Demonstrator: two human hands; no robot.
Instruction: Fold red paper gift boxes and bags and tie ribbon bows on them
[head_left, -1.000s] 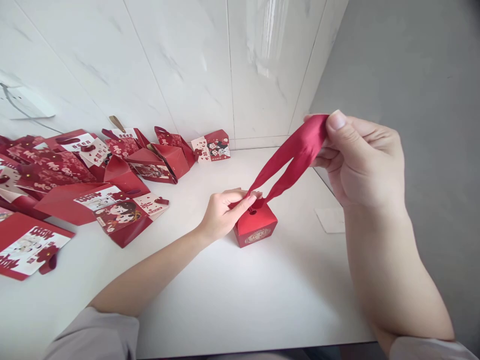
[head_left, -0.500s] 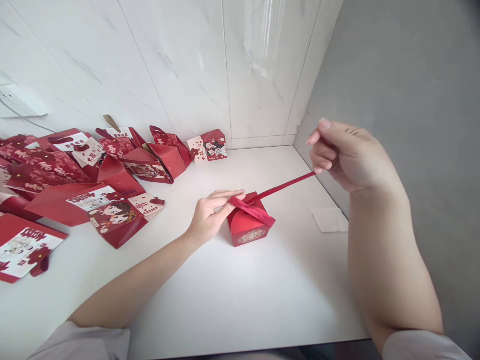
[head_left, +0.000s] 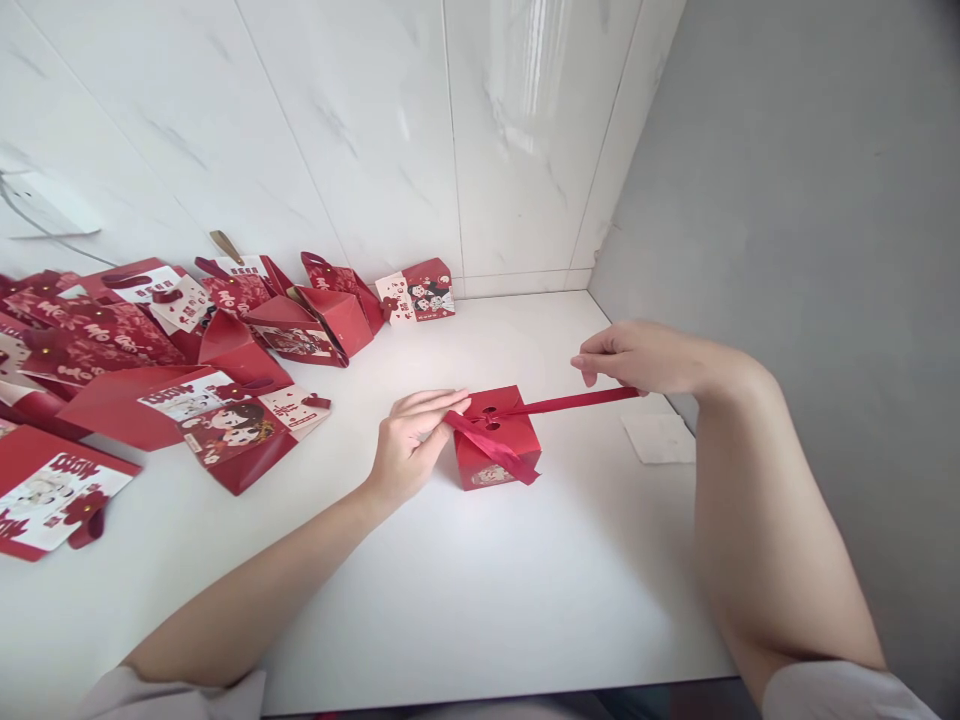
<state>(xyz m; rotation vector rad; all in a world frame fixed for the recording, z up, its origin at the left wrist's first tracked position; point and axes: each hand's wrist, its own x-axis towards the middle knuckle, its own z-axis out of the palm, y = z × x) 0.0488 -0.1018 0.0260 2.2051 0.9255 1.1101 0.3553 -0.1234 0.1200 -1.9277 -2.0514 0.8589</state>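
A small red gift box (head_left: 501,458) stands on the white table (head_left: 465,600) near its middle. A red ribbon (head_left: 570,403) runs through holes in the box top. My left hand (head_left: 409,445) rests against the box's left side, fingers closed on one end of the ribbon at the top edge. My right hand (head_left: 637,358) is low over the table to the right of the box, pinching the other end of the ribbon, which stretches taut and nearly level. A loose length of ribbon drapes across the box front.
A heap of flat and half-folded red gift boxes (head_left: 150,360) with cartoon prints covers the table's left side. One assembled box (head_left: 416,292) stands by the tiled wall. A white paper scrap (head_left: 658,438) lies by the right edge, next to a grey wall.
My right hand has come down from high above the box to near table level, pulling one ribbon end out to the right. The doubled loop has separated; the other end lies over the box.
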